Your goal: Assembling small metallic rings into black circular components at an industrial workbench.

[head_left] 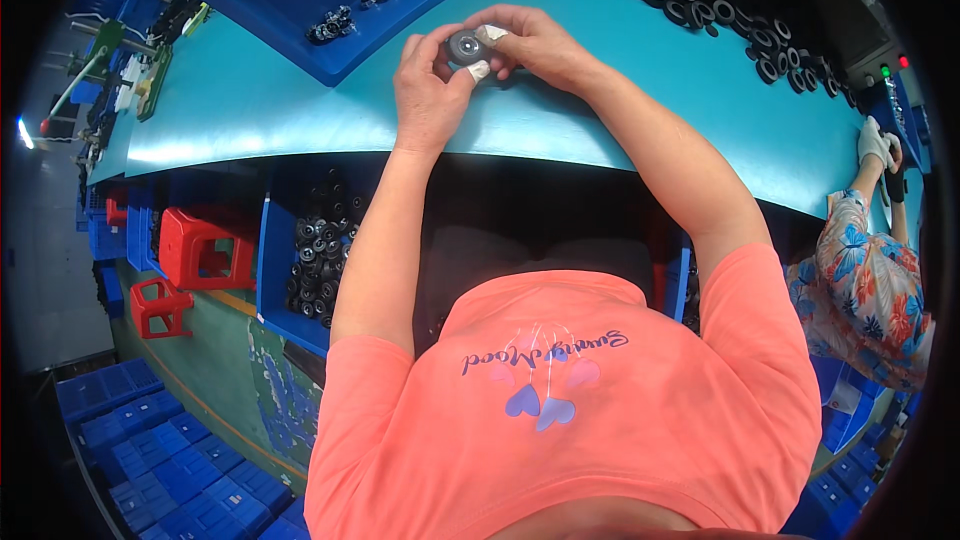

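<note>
A small dark wheel (466, 44) with a shiny metal centre is held up between my two hands, just above the turquoise tabletop. My left hand (432, 90) is closed around its left side, thumb at the lower edge. From the right, my right hand (535, 46) grips it with the thumb on the upper right of its rim. White coverings wrap both thumb tips. The fingers behind the wheel are partly hidden. Left of my hands lies a large blue tray (262, 2) with small clusters of shiny parts (330, 26) on it.
Many black rings and wheels (690, 8) lie along the table's far right edge. Below the table at left, a blue bin holds more wheels (318, 260). Red stools (205, 250) and stacked blue crates (170, 450) stand on the floor. A co-worker's gloved hand (874, 145) is at far right.
</note>
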The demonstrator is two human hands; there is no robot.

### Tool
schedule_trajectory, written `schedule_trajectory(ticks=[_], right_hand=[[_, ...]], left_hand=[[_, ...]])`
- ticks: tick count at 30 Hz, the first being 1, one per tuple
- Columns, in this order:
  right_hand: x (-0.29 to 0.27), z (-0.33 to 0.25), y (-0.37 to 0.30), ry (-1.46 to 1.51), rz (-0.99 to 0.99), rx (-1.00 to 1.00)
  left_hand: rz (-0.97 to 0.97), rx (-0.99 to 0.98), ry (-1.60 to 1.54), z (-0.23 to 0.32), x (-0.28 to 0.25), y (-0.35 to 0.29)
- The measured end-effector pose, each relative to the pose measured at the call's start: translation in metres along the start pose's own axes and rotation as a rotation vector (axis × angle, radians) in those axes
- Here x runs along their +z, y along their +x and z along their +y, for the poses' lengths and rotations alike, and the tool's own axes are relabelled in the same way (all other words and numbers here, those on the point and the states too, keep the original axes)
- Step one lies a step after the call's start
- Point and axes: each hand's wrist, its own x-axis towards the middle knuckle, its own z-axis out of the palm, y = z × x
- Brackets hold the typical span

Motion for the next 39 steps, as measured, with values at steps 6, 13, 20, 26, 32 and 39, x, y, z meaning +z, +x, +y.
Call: schedule_trajectory(ticks=[6, 13, 20, 26, 32, 39], right_hand=[[-0.003, 0.0, 0.003, -0.035, 0.024, 0.026], [-0.013, 0.003, 0.0, -0.066, 0.005, -0.005], [-0.008, -0.015, -0.005, -0.173, 0.169, -0.013], [-0.109, -0.032, 0.017, -0.268, 0.682, -0.185], [-0.226, -0.063, 0.054, -1.229, 0.846, 0.118], [-0.375, 0.004, 0.16, -1.839, 0.894, -0.015]], left_hand=[[0.098, 0.113, -0.016, 0.0, -0.001, 0.001], [0.296, -0.046, 0.037, -0.033, -0.112, -0.083], [0.368, -0.035, 0.638, -0.043, -0.191, -0.133], [-0.132, 0.256, 0.039, 0.022, -0.063, -0.017], [-0.479, 0.125, -0.174, 0.019, 0.05, 0.06], [-0.477, 0.399, -0.05, -0.01, 0.074, 0.082]])
